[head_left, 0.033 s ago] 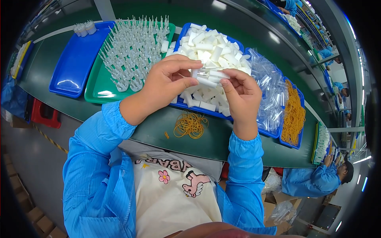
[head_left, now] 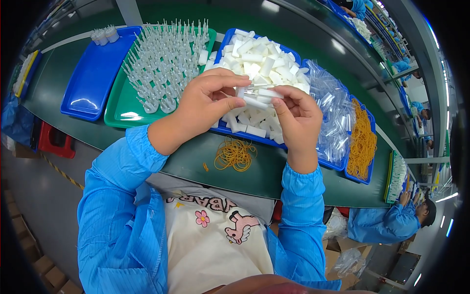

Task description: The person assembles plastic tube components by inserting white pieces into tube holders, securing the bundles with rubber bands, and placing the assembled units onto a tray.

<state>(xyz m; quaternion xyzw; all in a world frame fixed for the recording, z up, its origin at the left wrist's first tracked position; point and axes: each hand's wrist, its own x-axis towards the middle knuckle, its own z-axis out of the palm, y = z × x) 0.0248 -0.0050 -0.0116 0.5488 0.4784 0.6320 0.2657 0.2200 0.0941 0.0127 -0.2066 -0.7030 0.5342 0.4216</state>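
While your left hand [head_left: 208, 95] pinches a white-based pronged piece [head_left: 240, 91], your right hand [head_left: 299, 109] pinches white foam blocks [head_left: 255, 102] alongside it, above the blue tray [head_left: 250, 138] heaped with loose blocks [head_left: 267, 66].

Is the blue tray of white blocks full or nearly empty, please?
Full: white blocks lie heaped across the blue tray, hiding its bottom.

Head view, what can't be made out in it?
All in the head view:
Held part: ends partly covered by the left hand and right hand.
White pieces' tray: floor buried under the white pieces.
Far workers: too small to tell what they handle.
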